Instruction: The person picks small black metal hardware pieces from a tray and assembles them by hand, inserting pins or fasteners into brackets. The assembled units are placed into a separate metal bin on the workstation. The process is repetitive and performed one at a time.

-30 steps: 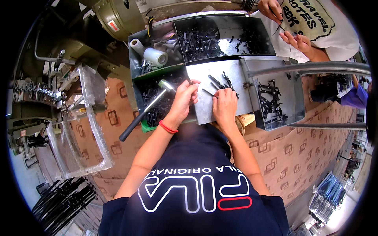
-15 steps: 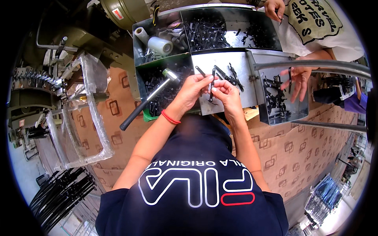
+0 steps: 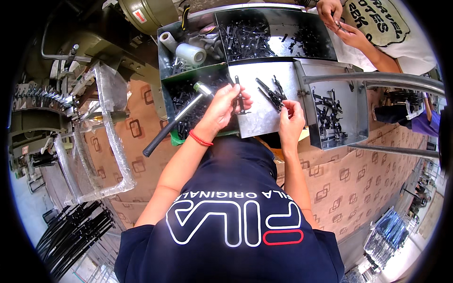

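Between the thumb and fingers of my left hand (image 3: 222,106) is a slim black strip-shaped part (image 3: 238,84) with a hole near its far end. It stands over the left side of a bare metal plate (image 3: 257,123). My right hand (image 3: 292,121) is at the plate's right side, fingertips pinched together at the near end of a small pile of black strip parts (image 3: 270,93). What lies between those fingertips is too small to make out. A hammer (image 3: 181,113) with a black grip rests across the green-edged bin left of my left hand.
Behind the plate, a metal bin (image 3: 278,18) holds many small black parts. Clear film rolls (image 3: 191,54) lie in the far-left bin. More black parts fill the right tray (image 3: 347,139), crossed by a grey metal bar (image 3: 373,77). A co-worker's hands (image 3: 337,21) meet at the far right.
My hands have moved apart: the left keeps a black strip, the right went right to the pile. The co-worker's lower hand left the right tray and joined the other hand.
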`<action>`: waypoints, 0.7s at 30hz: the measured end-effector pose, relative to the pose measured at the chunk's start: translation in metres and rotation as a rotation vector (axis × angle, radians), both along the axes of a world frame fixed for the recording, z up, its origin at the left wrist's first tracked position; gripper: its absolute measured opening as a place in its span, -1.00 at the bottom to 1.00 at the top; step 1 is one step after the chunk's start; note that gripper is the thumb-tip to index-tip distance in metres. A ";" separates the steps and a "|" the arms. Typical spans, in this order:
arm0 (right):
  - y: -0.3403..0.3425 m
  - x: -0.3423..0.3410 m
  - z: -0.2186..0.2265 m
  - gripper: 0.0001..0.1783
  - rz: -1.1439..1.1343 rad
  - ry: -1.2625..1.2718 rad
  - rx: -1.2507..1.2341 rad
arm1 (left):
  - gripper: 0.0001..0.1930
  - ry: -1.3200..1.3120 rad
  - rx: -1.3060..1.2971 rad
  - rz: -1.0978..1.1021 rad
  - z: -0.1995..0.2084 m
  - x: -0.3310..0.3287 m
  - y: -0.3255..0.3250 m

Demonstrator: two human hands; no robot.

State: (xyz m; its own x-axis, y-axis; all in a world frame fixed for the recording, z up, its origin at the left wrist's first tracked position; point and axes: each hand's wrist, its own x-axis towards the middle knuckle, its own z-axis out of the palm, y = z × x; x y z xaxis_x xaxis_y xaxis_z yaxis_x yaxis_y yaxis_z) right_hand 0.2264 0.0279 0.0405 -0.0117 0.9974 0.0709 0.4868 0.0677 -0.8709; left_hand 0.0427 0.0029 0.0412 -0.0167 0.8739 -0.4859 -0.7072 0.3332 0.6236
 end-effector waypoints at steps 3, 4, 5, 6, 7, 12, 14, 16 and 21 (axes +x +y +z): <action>-0.003 0.002 -0.004 -0.83 0.031 -0.222 0.096 | -0.82 0.044 -0.019 -0.006 -0.006 0.001 0.002; -0.004 0.001 -0.005 -0.82 0.046 -0.268 0.118 | -0.83 0.057 -0.017 -0.008 -0.007 0.002 0.002; -0.005 -0.001 -0.004 -0.81 0.040 -0.303 0.132 | -0.83 0.051 -0.022 -0.010 -0.008 0.002 0.002; -0.005 -0.003 -0.005 -0.82 0.040 -0.339 0.166 | -0.84 0.044 -0.026 -0.011 -0.009 0.003 0.003; -0.005 -0.006 -0.008 -0.82 0.042 -0.374 0.199 | -0.84 0.038 -0.031 -0.012 -0.010 0.003 0.002; -0.006 -0.015 -0.011 -0.87 0.091 -0.572 0.271 | -0.86 0.046 -0.036 -0.042 -0.008 0.005 0.000; -0.007 -0.017 -0.011 -0.89 0.074 -0.552 0.269 | -0.85 0.062 -0.044 -0.072 -0.007 0.007 -0.002; -0.008 -0.018 -0.008 -0.90 0.066 -0.500 0.275 | -0.82 0.083 -0.051 -0.112 -0.007 0.010 -0.005; -0.010 -0.018 0.002 -0.87 0.216 0.301 -0.337 | -0.69 0.113 -0.027 -0.164 0.003 0.018 -0.005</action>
State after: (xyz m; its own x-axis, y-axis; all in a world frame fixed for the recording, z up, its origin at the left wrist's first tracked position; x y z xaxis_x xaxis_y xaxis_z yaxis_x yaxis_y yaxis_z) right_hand 0.2082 0.0182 0.0422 -0.2489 0.9424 -0.2233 0.2160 -0.1707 -0.9613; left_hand 0.0609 -0.0017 0.0440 0.0688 0.8563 -0.5119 -0.5682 0.4554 0.6854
